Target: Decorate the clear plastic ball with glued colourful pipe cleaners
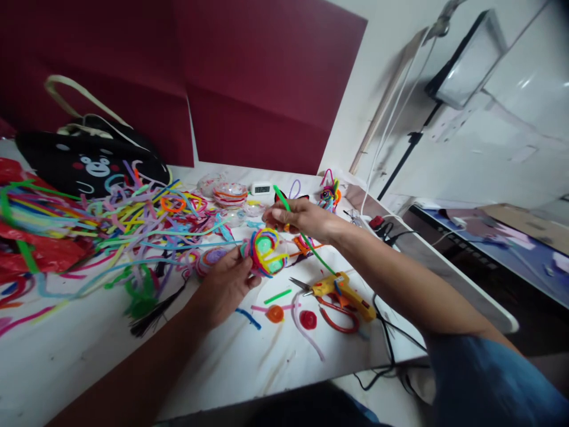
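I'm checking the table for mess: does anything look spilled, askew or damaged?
Pipe cleaners lie in a tangled heap beside the red plastic bag, as if spilled. The yellow glue gun lies across the red-handled scissors, which looks haphazard. I see no clear damage.

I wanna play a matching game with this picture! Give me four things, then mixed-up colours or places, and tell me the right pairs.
Things:
1. glue gun
2. bag
3. round craft piece
4. pipe cleaner in the right hand

Colours and places:
A. held in the left hand
B. green
C. yellow
D. black, with a pale handle

Right pairs: 1-C, 2-D, 3-A, 4-B
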Tool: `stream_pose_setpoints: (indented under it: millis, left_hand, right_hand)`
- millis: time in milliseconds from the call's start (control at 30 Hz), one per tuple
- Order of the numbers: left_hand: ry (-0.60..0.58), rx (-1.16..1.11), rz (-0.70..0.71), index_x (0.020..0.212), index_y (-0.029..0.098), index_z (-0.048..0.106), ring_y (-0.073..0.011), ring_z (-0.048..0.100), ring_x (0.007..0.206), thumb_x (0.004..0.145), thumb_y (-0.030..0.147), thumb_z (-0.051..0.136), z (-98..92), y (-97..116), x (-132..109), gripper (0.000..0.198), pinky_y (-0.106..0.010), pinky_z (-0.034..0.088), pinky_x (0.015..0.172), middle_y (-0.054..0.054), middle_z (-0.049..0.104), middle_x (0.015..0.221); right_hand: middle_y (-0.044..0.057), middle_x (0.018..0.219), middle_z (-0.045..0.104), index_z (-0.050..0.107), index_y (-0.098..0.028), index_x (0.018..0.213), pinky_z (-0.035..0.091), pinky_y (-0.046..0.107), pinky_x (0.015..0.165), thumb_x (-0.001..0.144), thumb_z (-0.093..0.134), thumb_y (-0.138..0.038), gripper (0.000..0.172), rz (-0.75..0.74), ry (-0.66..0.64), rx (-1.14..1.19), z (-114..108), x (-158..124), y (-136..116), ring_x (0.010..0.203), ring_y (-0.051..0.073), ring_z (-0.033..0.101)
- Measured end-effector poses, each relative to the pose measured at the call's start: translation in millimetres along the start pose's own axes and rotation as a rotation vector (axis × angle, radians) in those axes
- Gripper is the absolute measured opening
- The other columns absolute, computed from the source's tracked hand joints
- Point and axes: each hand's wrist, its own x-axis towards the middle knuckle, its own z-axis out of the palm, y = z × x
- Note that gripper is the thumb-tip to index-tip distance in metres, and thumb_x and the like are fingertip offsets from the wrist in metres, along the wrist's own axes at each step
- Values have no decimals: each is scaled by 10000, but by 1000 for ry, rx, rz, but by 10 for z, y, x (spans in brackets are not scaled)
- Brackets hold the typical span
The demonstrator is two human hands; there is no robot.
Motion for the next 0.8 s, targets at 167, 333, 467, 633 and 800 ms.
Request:
stream_pose_setpoints:
  millis: [167, 333, 467, 633, 800]
  left_hand:
    - [72, -58, 73, 850, 166, 681, -106, 595, 707, 735, 168, 795, 17, 96, 20, 162, -188, 487, 565, -19, 692, 903]
    - [122, -118, 111, 782, 161, 631, -113, 581, 687, 722, 118, 748, 43, 133, -5, 138, -200, 464, 533, -12, 674, 856]
    - [120, -86, 113, 726, 157, 597, -94, 549, 646, 637, 102, 801, 33, 110, -5, 229, -190, 421, 485, 2, 646, 801]
    - [108, -52, 128, 816, 151, 633, -76, 535, 629, 588, 130, 863, 26, 95, 12, 325, -174, 423, 469, 8, 652, 806]
    - [160, -97, 129, 707, 152, 579, -52, 510, 566, 636, 100, 836, 39, 80, 30, 271, -166, 417, 447, 42, 609, 705]
  right_hand:
    - [97, 856, 707, 624, -115, 1067, 426, 264, 687, 1028, 413, -258, 258, -86, 34, -804, -100, -145, -4, 793, 186, 651]
    - [207, 1030, 725, 591, -121, 1199, 456, 325, 673, 1016, 396, -287, 315, 139, -136, -1128, 88, -210, 284, 918, 306, 705]
    - [209, 1057, 724, 607, -118, 1193, 483, 334, 686, 985, 451, -245, 290, 125, -210, -1123, 245, -155, 544, 937, 310, 711]
    - [158, 1187, 682, 604, -145, 1249, 493, 313, 852, 933, 606, -281, 343, -35, -255, -1042, 286, -101, 687, 1073, 254, 663]
    - [173, 1255, 642, 569, -105, 1318, 455, 316, 949, 926, 578, -147, 394, -136, -160, -967, 122, -250, 649, 1177, 239, 599]
